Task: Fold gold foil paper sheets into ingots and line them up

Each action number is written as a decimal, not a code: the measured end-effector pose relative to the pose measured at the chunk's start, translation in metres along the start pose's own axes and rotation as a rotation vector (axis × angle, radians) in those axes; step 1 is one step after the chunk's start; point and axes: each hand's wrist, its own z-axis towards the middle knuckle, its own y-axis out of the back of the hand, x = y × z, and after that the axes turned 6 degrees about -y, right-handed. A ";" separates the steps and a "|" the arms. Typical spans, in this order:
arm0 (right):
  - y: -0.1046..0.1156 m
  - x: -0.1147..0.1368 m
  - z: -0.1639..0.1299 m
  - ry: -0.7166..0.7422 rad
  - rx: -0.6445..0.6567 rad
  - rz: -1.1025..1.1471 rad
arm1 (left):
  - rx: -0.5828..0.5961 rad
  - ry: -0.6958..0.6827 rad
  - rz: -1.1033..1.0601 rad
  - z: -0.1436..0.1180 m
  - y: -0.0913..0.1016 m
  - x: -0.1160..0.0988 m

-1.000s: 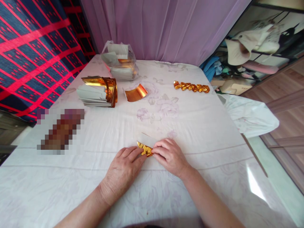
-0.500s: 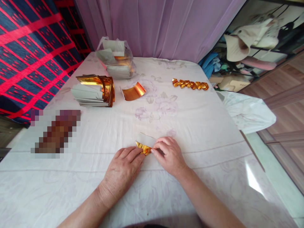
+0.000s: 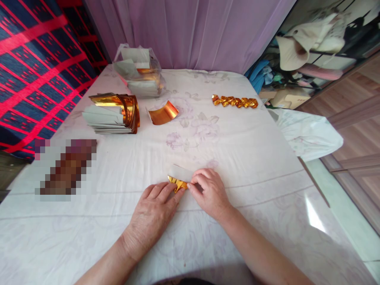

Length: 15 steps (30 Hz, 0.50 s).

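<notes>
Grasping creased gold foil paper (image 3: pixel 177 183) in your left hand (image 3: pixel 154 206) and right hand (image 3: pixel 210 194), you face 1 curved orange-gold sheet (image 3: pixel 163 114) beside a grey-and-gold paper stack (image 3: pixel 107 119).

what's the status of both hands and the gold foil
Left hand on folded gold foil paper. Right hand pinching its right end. Loose foil sheet beyond, not in the way.

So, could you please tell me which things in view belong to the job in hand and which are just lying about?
Seem to belong:
- partly folded gold sheet
- loose gold sheet
- stack of sheets
- clear bag of sheets
- row of folded gold pieces

Probably just lying about:
- cream hat
- blue cloth
- cardboard box
</notes>
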 end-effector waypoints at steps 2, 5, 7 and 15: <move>-0.001 0.000 0.000 -0.004 -0.004 -0.003 | -0.005 0.000 0.004 0.000 0.000 0.000; -0.001 0.000 0.000 -0.005 -0.011 -0.007 | -0.022 0.006 0.009 0.001 -0.001 0.000; -0.001 0.000 0.000 -0.009 -0.013 -0.012 | -0.025 0.008 0.009 0.001 -0.001 -0.001; -0.002 0.001 0.000 -0.026 -0.023 -0.028 | -0.006 0.020 -0.002 0.003 0.000 -0.001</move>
